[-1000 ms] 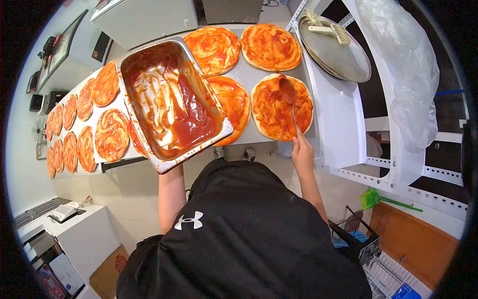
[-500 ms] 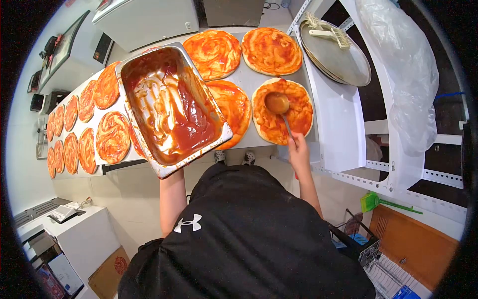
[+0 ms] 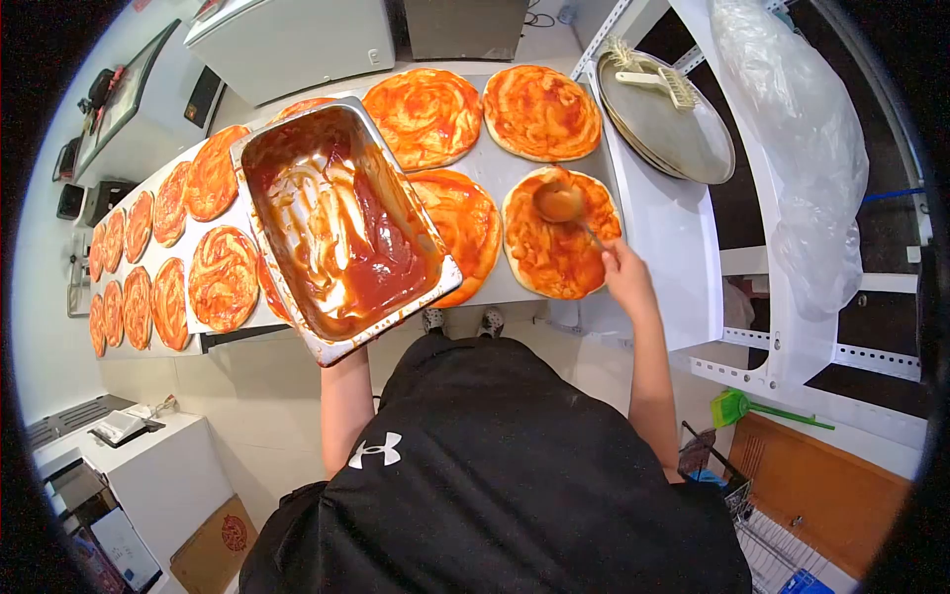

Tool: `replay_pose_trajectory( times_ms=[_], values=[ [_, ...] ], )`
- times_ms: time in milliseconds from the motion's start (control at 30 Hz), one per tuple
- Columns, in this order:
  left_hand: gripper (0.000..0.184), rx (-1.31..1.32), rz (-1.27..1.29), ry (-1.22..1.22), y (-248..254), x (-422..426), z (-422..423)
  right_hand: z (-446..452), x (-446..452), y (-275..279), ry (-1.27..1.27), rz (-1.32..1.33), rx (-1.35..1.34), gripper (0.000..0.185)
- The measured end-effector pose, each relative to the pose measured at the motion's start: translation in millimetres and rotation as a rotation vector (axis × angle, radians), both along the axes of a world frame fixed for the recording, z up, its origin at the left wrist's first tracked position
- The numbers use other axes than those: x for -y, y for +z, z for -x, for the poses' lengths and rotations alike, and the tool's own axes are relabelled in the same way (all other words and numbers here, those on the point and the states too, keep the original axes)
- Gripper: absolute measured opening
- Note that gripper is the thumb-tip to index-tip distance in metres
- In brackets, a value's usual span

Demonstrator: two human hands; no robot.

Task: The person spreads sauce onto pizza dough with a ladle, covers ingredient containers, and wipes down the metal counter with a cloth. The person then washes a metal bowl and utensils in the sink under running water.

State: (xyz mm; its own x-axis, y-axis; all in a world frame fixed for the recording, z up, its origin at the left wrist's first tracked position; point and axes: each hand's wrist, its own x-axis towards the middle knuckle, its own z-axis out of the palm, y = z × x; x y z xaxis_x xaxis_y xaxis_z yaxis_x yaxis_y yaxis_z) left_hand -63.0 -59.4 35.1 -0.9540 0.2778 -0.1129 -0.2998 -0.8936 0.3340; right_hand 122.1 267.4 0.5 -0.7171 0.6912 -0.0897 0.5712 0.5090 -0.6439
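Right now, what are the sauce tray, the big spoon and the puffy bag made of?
The tray looks like shiny metal: light glints off its bare patches. The spoon is probably metal: thin grey handle, finish too blurry to tell. The bag seems thin, glossy plastic, see-through and wrinkled.

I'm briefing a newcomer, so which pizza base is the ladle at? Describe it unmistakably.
Find the long table and its right end. There, in the row nearer the person, take the last base. It alone has the ladle over it.
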Motion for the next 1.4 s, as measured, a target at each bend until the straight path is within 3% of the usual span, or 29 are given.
replay_pose_trajectory(
  times_ms=[100,233,433,600,733,900,1067,1233,1400],
  values=[
    [0.056,-0.093,-0.189,-0.142,8.5,3.5,-6.9,5.0,1.7,27.3,-0.063,-0.072,0.141,0.020],
    [0.056,0.038,-0.023,-0.008,7.4,1.3,-11.0,16.7,14.4,30.5,0.097,-0.117,0.124,0.021],
    [0.056,0.084,0.026,-0.009,13.6,-2.3,-10.2,15.4,-1.9,21.1,0.011,-0.255,0.089,0.021],
    [0.057,-0.050,-0.216,-0.119,10.5,-1.2,-11.3,3.0,-18.6,21.3,-0.134,-0.131,0.158,0.020],
    [0.055,-0.015,0.036,-0.036,-28.6,12.5,12.2,25.8,-1.5,6.0,0.015,-0.228,0.067,0.019],
    [0.049,0.015,0.345,0.151,-23.5,5.7,17.3,35.2,14.4,23.3,0.013,-0.315,0.189,0.020],
    [0.051,0.061,-0.027,-0.004,13.0,11.0,-7.3,6.8,-16.8,22.2,-0.166,-0.241,0.213,0.021],
    [0.050,0.060,0.048,0.049,29.3,5.0,-14.4,-12.3,-12.0,4.0,-0.280,-0.158,0.164,0.021],
    [0.048,0.129,0.318,0.110,-28.8,-2.6,20.8,19.8,31.9,-30.4,-0.185,-0.249,-0.047,0.022]
  ],
)
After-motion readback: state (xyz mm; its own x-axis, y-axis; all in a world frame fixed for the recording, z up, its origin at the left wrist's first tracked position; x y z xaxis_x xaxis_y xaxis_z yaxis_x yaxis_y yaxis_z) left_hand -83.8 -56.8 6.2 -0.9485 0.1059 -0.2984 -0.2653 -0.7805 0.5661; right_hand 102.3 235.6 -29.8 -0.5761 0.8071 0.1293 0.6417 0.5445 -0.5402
